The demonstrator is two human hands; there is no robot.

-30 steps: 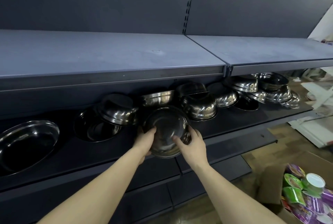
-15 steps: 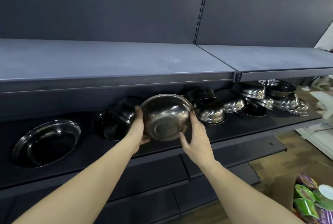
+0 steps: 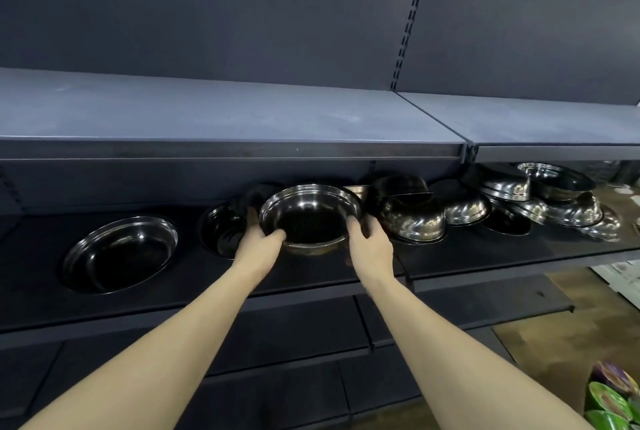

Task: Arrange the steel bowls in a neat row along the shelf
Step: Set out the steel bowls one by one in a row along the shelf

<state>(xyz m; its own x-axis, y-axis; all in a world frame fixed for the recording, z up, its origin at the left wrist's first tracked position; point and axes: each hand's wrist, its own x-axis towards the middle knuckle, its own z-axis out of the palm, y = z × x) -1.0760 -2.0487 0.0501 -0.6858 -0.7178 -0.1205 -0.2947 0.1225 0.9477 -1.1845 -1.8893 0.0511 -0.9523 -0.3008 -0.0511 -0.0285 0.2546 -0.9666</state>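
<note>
I hold a steel bowl (image 3: 310,213) upright between both hands over the dark shelf (image 3: 485,256). My left hand (image 3: 258,246) grips its left rim and my right hand (image 3: 369,244) grips its right rim. To the left, a wide steel bowl (image 3: 119,253) and a smaller bowl (image 3: 221,230) sit upright on the shelf. To the right lies a jumbled pile of steel bowls (image 3: 415,220), many overturned and overlapping, reaching to the far-right bowls (image 3: 568,201).
The upper shelf (image 3: 225,118) overhangs the bowls closely. Lower shelf edges (image 3: 485,305) jut out beneath. Colourful green and purple cups (image 3: 611,398) sit at the bottom right, above a brown floor.
The bowl was tilted toward me; both hands have turned it upright and lowered it toward the shelf beside the smaller bowl. The view has shifted left.
</note>
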